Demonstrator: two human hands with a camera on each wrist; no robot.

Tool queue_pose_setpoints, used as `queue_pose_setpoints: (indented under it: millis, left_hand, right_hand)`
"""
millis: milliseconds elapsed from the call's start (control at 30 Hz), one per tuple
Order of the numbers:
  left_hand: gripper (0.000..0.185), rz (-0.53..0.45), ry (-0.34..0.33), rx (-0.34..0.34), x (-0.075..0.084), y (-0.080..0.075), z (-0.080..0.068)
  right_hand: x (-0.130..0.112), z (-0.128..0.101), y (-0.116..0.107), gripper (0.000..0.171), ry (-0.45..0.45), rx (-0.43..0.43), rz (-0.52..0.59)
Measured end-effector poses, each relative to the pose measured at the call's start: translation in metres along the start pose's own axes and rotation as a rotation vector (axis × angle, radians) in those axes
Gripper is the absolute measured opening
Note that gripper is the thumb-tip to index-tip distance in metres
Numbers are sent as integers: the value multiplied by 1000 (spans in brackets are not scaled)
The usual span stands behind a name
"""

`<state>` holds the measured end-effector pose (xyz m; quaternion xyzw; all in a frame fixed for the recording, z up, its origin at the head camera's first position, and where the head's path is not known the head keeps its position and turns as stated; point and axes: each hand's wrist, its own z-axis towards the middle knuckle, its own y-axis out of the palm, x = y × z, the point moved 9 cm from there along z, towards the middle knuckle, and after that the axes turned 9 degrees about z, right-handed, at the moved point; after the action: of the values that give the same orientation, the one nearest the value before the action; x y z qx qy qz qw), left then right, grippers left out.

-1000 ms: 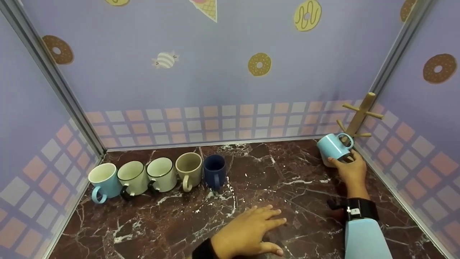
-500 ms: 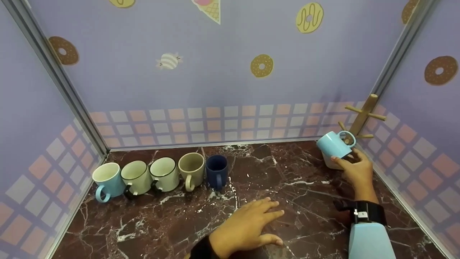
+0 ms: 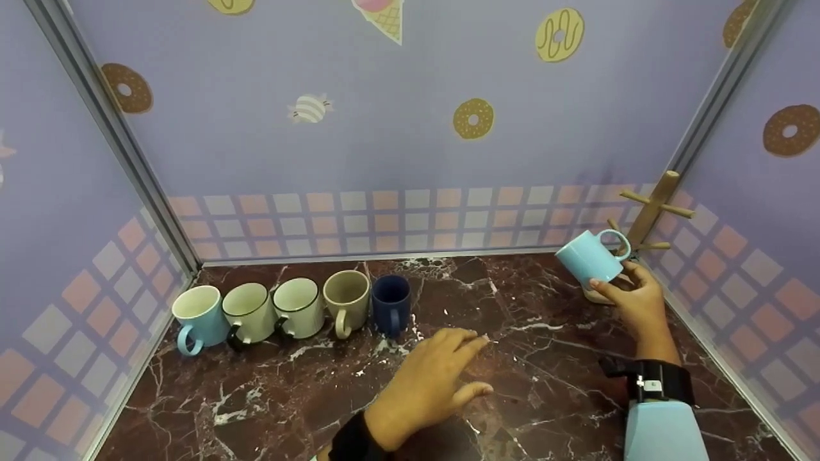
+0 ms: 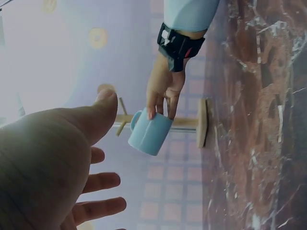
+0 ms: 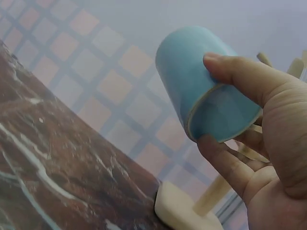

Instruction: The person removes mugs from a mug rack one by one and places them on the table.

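My right hand holds a light blue mug near its base, thumb on the side and fingers at the bottom. The mug is tilted off the table, its handle towards the wooden mug tree in the back right corner. In the right wrist view, the underside of the mug faces the palm and the tree's base shows below. Whether the handle touches a peg cannot be told. My left hand extends over the middle front of the table, fingers apart, holding nothing.
A row of mugs stands at the back left: a blue one with cream inside, two pale ones with black handles, a beige one and a navy one. Walls enclose the marble table at back and sides.
The light blue mug has risen slightly and tilted further, still in my right hand. My left hand has shifted a little forward. The head view has turned slightly left.
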<state>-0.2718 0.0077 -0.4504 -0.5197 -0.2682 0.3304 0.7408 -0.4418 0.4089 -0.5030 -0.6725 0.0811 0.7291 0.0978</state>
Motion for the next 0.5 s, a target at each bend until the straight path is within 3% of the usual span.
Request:
queue_pose_setpoints:
  millis: [200,400,500]
  left_hand:
    - [74,-90,-126,48,-26,-16,-1]
    - [69,-206,-233,142,-51,-30,-5]
    - [66,-271,-279,201,-64,-37,-8]
  right_hand:
    - [-18,-5,40,90,-24,-45,84]
    - [-52,-26,104,65,-114,-85,210]
    - [-68,-40,137,64,-147,-140,221]
